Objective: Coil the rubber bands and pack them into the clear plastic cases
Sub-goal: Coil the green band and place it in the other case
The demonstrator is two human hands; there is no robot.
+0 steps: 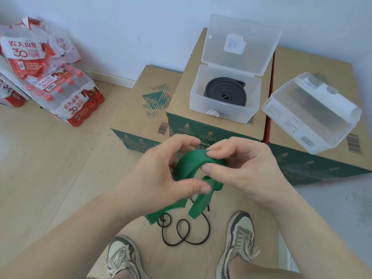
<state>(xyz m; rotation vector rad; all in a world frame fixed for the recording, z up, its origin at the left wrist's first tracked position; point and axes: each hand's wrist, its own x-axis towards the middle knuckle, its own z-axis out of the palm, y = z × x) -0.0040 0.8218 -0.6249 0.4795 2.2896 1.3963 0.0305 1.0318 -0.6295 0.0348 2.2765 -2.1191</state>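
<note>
A wide green rubber band (pixel 191 164) arches between my two hands in front of the boxes. My left hand (pixel 161 174) pinches its lower part between thumb and fingers. My right hand (pixel 239 166) pinches the top of the arch. Two loose green ends hang down toward the floor. An open clear plastic case (pixel 201 106) stands on the middle cardboard box and holds a coiled dark grey band (pixel 225 91). A second clear case (pixel 314 115), lid closed, lies tilted on the right box. A thin black band (pixel 185 230) lies looped on flat cardboard between my shoes.
Three cardboard boxes (pixel 141 109) stand against the white wall ahead. Shrink-wrapped packs of water bottles (pixel 66 93) are stacked at the left on the wooden floor. My shoes (pixel 239 238) stand on a flat cardboard sheet below my hands.
</note>
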